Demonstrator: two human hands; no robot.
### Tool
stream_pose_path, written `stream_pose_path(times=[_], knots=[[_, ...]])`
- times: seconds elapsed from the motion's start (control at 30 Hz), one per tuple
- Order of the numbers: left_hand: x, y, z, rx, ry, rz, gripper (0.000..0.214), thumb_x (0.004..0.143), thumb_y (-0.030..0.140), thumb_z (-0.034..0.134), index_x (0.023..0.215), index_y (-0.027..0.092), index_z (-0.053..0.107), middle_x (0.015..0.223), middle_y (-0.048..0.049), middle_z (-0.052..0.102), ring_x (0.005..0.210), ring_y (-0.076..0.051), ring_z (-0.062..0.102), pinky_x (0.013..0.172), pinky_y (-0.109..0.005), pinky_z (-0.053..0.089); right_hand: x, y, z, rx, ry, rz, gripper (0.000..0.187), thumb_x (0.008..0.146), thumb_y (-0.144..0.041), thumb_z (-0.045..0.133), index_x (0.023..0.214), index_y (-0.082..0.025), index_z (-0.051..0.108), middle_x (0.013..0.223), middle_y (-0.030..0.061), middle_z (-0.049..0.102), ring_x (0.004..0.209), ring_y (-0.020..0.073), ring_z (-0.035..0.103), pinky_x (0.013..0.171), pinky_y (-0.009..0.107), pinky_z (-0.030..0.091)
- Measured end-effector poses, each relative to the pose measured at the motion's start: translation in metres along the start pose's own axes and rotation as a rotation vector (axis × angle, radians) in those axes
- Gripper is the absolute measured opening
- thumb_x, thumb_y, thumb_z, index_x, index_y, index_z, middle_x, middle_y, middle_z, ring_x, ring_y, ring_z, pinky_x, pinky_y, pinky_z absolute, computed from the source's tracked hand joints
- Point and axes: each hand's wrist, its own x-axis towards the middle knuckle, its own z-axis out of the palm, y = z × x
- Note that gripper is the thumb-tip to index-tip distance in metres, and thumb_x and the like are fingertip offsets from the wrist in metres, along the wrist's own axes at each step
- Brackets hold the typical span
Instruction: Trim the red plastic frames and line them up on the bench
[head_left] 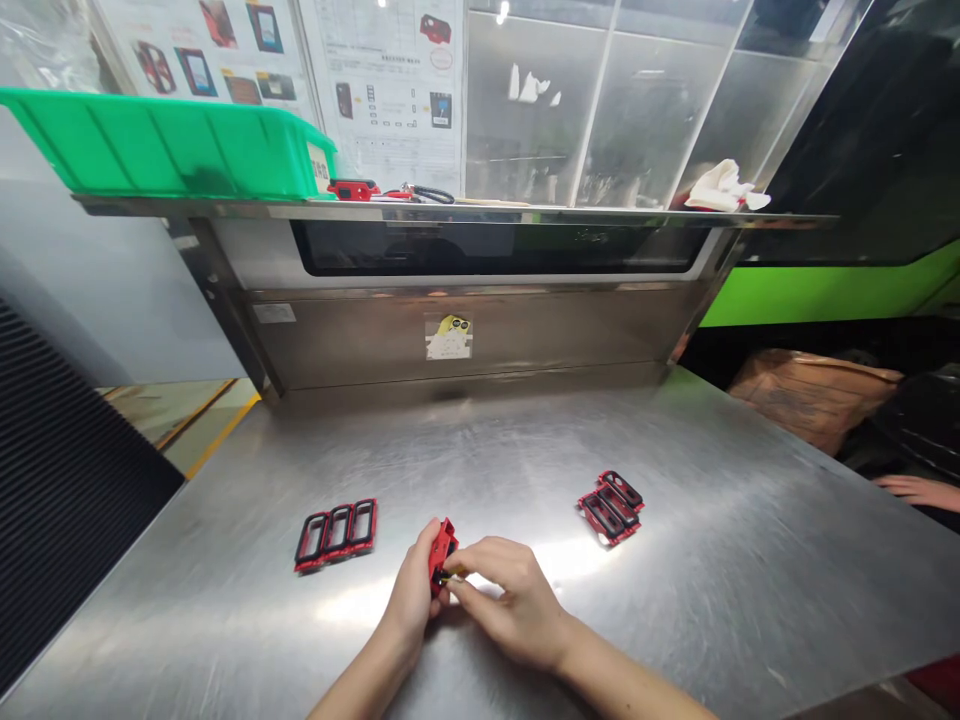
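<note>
My left hand (412, 592) holds a small red plastic frame (443, 553) upright near the front of the steel table (480, 460). My right hand (511, 602) pinches the frame's lower end, and a small yellowish bit shows between the fingers, too small to identify. A row of three red-and-black frames (336, 535) lies to the left of my hands. A loose stack of similar frames (610, 508) lies to the right.
A green plastic tray (165, 150) sits on a steel shelf (450, 212) at the back, beside a red item (352, 190), scissors (427, 194) and a white cloth (724, 187). A black ribbed mat (67, 490) lies left. A co-worker's hand (919, 490) shows at right.
</note>
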Motion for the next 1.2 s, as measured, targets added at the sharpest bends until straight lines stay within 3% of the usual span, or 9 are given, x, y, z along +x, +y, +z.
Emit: stream_pose_path(times=[0.23, 0.4, 0.5, 0.6, 0.77, 0.9, 1.0, 1.1, 1.2], knots=[[0.006, -0.002, -0.007, 0.029, -0.011, 0.034, 0.053, 0.064, 0.067, 0.051, 0.043, 0.018, 0.045, 0.029, 0.0046, 0.037, 0.029, -0.005, 0.028, 0.034, -0.018, 0.015, 0.005, 0.005, -0.003, 0.241, 0.209, 0.265, 0.013, 0.077, -0.026, 0.059, 0.080, -0.018, 0.069, 0.073, 0.0027, 0.067, 0.065, 0.0177, 0.060, 0.069, 0.031, 0.049], [0.007, 0.000, -0.010, -0.031, -0.028, 0.042, 0.050, 0.063, 0.064, 0.054, 0.055, 0.015, 0.053, 0.037, 0.0051, 0.044, 0.031, -0.004, 0.030, 0.034, -0.017, 0.014, 0.009, 0.014, -0.007, 0.326, 0.364, 0.424, 0.024, 0.073, -0.033, 0.062, 0.085, -0.014, 0.067, 0.074, 0.0061, 0.068, 0.069, 0.0206, 0.061, 0.070, 0.034, 0.050], [0.005, 0.001, -0.009, -0.050, -0.054, 0.033, 0.048, 0.064, 0.063, 0.054, 0.059, 0.015, 0.055, 0.039, 0.0058, 0.044, 0.031, -0.003, 0.029, 0.034, -0.016, 0.014, 0.009, 0.017, -0.008, 0.244, 0.325, 0.518, 0.024, 0.072, -0.029, 0.059, 0.089, -0.013, 0.066, 0.074, 0.0064, 0.067, 0.069, 0.0211, 0.062, 0.069, 0.034, 0.051], [0.004, 0.001, -0.009, -0.051, -0.056, 0.022, 0.049, 0.065, 0.064, 0.053, 0.060, 0.015, 0.055, 0.039, 0.0052, 0.044, 0.031, -0.004, 0.031, 0.034, -0.016, 0.015, 0.007, 0.022, -0.006, 0.046, 0.183, 0.568, 0.025, 0.071, -0.017, 0.055, 0.093, -0.014, 0.065, 0.079, 0.0060, 0.067, 0.073, 0.0220, 0.062, 0.072, 0.035, 0.049], [0.007, 0.000, -0.010, -0.027, -0.052, 0.025, 0.053, 0.065, 0.067, 0.050, 0.060, 0.014, 0.056, 0.037, 0.0048, 0.045, 0.030, -0.004, 0.031, 0.035, -0.017, 0.015, 0.003, 0.023, -0.002, -0.179, 0.179, 0.351, 0.044, 0.067, -0.010, 0.054, 0.110, -0.016, 0.062, 0.108, 0.0112, 0.059, 0.103, 0.0275, 0.051, 0.090, 0.041, 0.039], [0.006, -0.003, -0.008, 0.065, -0.046, 0.048, 0.054, 0.065, 0.069, 0.047, 0.052, 0.017, 0.051, 0.034, 0.0048, 0.041, 0.030, -0.006, 0.030, 0.034, -0.019, 0.016, 0.003, 0.018, 0.003, 0.094, 0.075, 0.403, 0.040, 0.078, -0.024, 0.050, 0.115, -0.014, 0.059, 0.074, 0.0039, 0.058, 0.069, 0.0191, 0.053, 0.066, 0.031, 0.044], [0.002, -0.006, -0.007, 0.202, -0.111, 0.170, 0.050, 0.066, 0.068, 0.050, 0.055, 0.018, 0.052, 0.036, 0.0043, 0.043, 0.034, -0.010, 0.035, 0.035, -0.022, 0.021, 0.002, 0.018, 0.008, 0.285, -0.006, 0.515, 0.038, 0.075, -0.026, 0.051, 0.109, -0.014, 0.062, 0.059, -0.0024, 0.048, 0.052, 0.0137, 0.044, 0.051, 0.023, 0.035], [-0.002, -0.006, -0.006, 0.312, -0.190, 0.273, 0.048, 0.068, 0.066, 0.052, 0.055, 0.019, 0.052, 0.038, 0.0041, 0.044, 0.035, -0.010, 0.036, 0.035, -0.023, 0.021, 0.002, 0.018, 0.010, 0.314, 0.052, 0.527, 0.030, 0.074, -0.028, 0.051, 0.096, -0.013, 0.066, 0.054, -0.0039, 0.043, 0.050, 0.0127, 0.041, 0.050, 0.022, 0.033], [-0.005, -0.005, -0.005, 0.322, -0.207, 0.274, 0.050, 0.068, 0.067, 0.050, 0.054, 0.019, 0.051, 0.039, 0.0047, 0.043, 0.034, -0.010, 0.036, 0.034, -0.023, 0.020, 0.003, 0.016, 0.009, 0.440, 0.062, 0.495, 0.027, 0.079, -0.031, 0.047, 0.088, -0.014, 0.067, 0.056, -0.0011, 0.050, 0.053, 0.0140, 0.048, 0.053, 0.023, 0.038]])
